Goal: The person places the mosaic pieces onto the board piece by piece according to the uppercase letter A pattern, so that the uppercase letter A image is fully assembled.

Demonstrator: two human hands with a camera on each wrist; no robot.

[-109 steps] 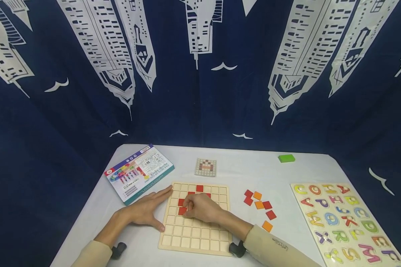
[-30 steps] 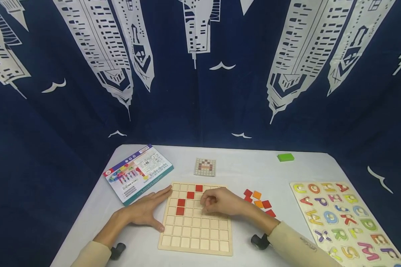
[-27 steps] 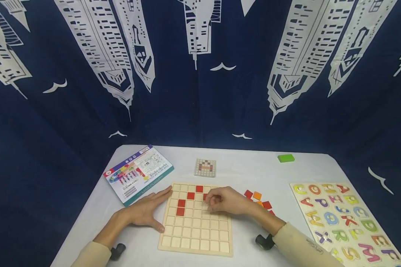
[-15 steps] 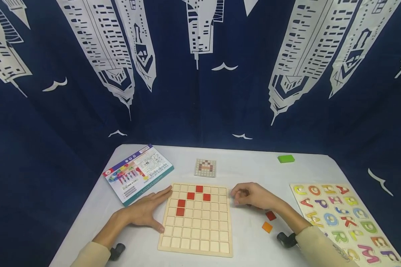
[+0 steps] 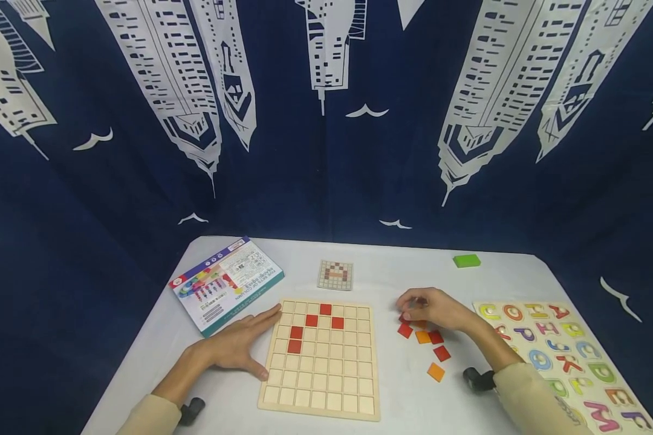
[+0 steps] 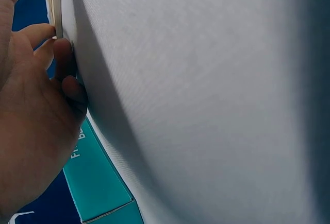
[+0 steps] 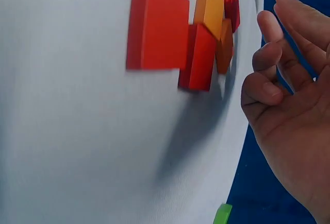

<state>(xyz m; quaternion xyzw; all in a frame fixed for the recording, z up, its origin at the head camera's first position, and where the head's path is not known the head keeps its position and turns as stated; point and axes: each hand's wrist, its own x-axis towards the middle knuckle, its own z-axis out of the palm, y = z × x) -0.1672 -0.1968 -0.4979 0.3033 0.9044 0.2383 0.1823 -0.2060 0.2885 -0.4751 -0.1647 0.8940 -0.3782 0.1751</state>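
Note:
A wooden grid board (image 5: 320,382) lies on the white table, with several red square tiles (image 5: 295,346) in its upper squares. My left hand (image 5: 235,346) rests along the board's left edge, thumb and fingers spread and touching it. To the right of the board, my right hand (image 5: 435,309) is over the loose tiles, its fingertips right at a red tile (image 5: 402,317) and partly covering it. In the right wrist view the fingers are loosely bent with nothing between them. Orange tiles (image 5: 422,337) and more red tiles (image 5: 442,353) lie beneath and beside this hand.
A small pattern card (image 5: 335,275) lies behind the board. At the back left is a printed box (image 5: 228,284), close to my left hand. A green block (image 5: 467,261) stands at the back right. A wooden alphabet board (image 5: 593,377) lies under and beyond my right forearm.
A red tile now sits in the board's second row, right of the top one. My right hand has moved from the board rightward to the loose tiles. My left hand stays put.

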